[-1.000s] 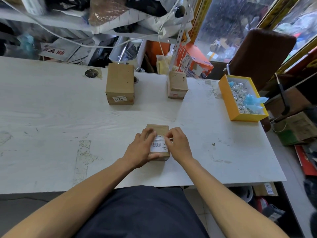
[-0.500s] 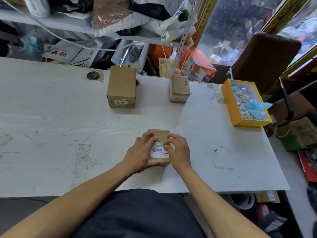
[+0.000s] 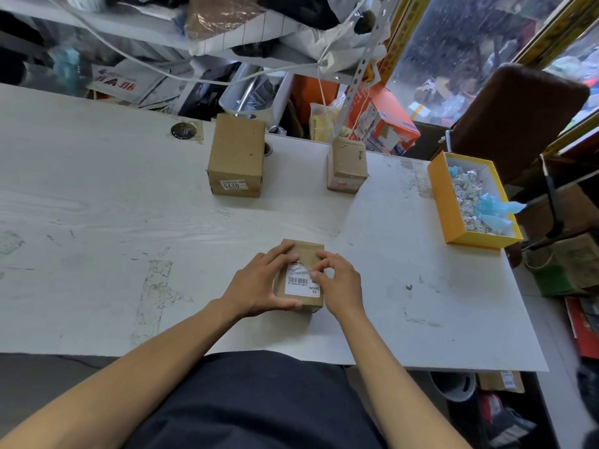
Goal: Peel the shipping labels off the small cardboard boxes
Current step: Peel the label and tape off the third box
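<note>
Right hand pinching top edge of shipping label, now lifted and crinkled vs 0.5 s ago | left hand still clamps small box | box at near table edge

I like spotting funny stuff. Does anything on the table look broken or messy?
A little. The label on the near box is wrinkled at its top edge, where the right hand pinches it. The far right box looks dented. Nothing has spilled.
</note>
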Tool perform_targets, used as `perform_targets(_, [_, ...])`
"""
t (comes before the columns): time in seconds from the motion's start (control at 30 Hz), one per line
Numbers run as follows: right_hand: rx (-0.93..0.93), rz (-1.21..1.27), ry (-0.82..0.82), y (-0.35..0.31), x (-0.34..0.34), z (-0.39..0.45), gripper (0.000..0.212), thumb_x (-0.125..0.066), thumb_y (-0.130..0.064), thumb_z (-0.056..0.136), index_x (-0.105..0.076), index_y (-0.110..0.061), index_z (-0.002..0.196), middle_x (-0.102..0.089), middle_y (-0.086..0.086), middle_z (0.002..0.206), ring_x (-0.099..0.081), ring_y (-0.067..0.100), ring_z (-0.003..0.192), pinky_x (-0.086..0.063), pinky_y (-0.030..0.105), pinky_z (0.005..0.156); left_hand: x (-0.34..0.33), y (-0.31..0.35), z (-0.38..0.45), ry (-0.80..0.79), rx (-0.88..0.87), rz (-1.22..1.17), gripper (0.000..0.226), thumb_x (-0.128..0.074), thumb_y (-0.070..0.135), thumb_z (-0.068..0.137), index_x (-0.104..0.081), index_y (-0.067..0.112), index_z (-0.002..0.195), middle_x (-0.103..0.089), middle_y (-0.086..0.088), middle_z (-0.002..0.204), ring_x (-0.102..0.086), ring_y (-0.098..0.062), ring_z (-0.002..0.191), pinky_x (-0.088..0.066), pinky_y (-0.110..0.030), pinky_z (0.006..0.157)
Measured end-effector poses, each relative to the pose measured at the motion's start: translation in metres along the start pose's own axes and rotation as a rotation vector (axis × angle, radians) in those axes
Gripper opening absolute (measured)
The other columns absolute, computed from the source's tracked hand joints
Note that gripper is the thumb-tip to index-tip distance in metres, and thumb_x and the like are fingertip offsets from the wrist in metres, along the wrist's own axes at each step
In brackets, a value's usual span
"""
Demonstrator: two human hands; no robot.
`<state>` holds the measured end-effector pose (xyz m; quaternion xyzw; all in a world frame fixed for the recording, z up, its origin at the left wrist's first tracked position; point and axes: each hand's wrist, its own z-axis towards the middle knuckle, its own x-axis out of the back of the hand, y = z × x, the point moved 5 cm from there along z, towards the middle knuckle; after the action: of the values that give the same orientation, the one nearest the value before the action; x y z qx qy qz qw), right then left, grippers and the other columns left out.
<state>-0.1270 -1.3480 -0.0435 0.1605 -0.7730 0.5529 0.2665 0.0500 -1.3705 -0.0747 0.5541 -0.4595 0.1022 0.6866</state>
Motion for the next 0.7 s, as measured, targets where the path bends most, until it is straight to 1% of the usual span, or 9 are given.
perform_targets(0.1, [-0.013,0.002,0.012,-0.0011,-0.0002,-0.0005,0.017,-0.071,-0.009,0.084,-0.066,-0.021,0.072,-0.064,-0.013,0.124,-0.048,0.016,0.128,-0.037,0.041,0.108,-0.0009,0.0006,-0.0003,-0.007,0.002,-0.010,0.097,-0.067,0.079,0.060,-0.038,0.040,0.144,-0.004,0.042,0.154,-0.045,-0.012,0.123,-0.054,-0.040,0.085])
perform_targets(0.2, [-0.024,0.009,0.012,-0.0035,0.0012,-0.0001,0.016,-0.070,-0.008,0.084,-0.067,-0.019,0.072,-0.064,-0.013,0.124,-0.051,0.014,0.125,-0.038,0.035,0.106,-0.0017,0.0000,-0.0006,-0.006,-0.004,-0.020,0.097,-0.067,0.079,0.060,-0.038,0.039,0.144,-0.005,0.041,0.154,-0.045,-0.012,0.124,-0.053,-0.039,0.087])
perform_targets(0.27, [-0.038,0.023,0.009,-0.0048,0.0015,-0.0011,0.014,-0.070,-0.010,0.084,-0.067,-0.018,0.073,-0.064,-0.012,0.125,-0.052,0.012,0.123,-0.038,0.026,0.100,-0.0013,-0.0005,-0.0009,-0.006,-0.006,-0.024,0.097,-0.068,0.079,0.060,-0.039,0.039,0.144,-0.006,0.041,0.154,-0.045,-0.012,0.125,-0.052,-0.038,0.088])
perform_targets(0.33, [-0.050,0.033,0.010,-0.0051,0.0016,-0.0025,0.012,-0.070,-0.012,0.085,-0.068,-0.017,0.074,-0.064,-0.011,0.127,-0.053,0.011,0.121,-0.036,0.022,0.094,-0.0013,-0.0006,-0.0008,-0.006,-0.005,-0.027,0.097,-0.069,0.078,0.061,-0.038,0.040,0.144,-0.006,0.040,0.155,-0.044,-0.011,0.128,-0.052,-0.038,0.090])
perform_targets(0.4, [-0.062,0.046,0.010,-0.0049,0.0024,-0.0033,0.011,-0.070,-0.012,0.085,-0.068,-0.016,0.075,-0.063,-0.011,0.128,-0.053,0.011,0.121,-0.036,0.023,0.093,-0.0016,-0.0009,-0.0008,-0.004,0.001,-0.033,0.096,-0.071,0.076,0.061,-0.038,0.042,0.144,-0.007,0.039,0.156,-0.044,-0.011,0.129,-0.051,-0.038,0.090])
perform_targets(0.5, [-0.071,0.056,0.003,-0.0051,0.0027,-0.0034,0.011,-0.069,-0.013,0.085,-0.068,-0.017,0.075,-0.063,-0.012,0.127,-0.053,0.012,0.121,-0.038,0.026,0.095,-0.0018,-0.0009,-0.0013,-0.001,0.002,-0.036,0.096,-0.071,0.076,0.061,-0.038,0.042,0.144,-0.007,0.040,0.155,-0.044,-0.012,0.128,-0.051,-0.038,0.090])
perform_targets(0.6, [-0.081,0.069,-0.002,-0.0050,0.0028,-0.0037,0.010,-0.069,-0.014,0.086,-0.069,-0.016,0.076,-0.063,-0.013,0.127,-0.053,0.011,0.121,-0.037,0.024,0.094,-0.0017,-0.0006,-0.0011,-0.003,0.003,-0.032,0.097,-0.068,0.078,0.060,-0.038,0.041,0.144,-0.006,0.041,0.155,-0.045,-0.013,0.126,-0.051,-0.037,0.089])
perform_targets(0.7, [-0.090,0.091,-0.010,-0.0048,0.0026,-0.0037,0.011,-0.068,-0.013,0.086,-0.068,-0.015,0.076,-0.063,-0.013,0.128,-0.053,0.009,0.121,-0.035,0.022,0.091,-0.0012,-0.0021,-0.0010,0.003,0.002,-0.048,0.097,-0.068,0.078,0.059,-0.038,0.042,0.144,-0.008,0.039,0.156,-0.045,-0.013,0.126,-0.052,-0.039,0.089])
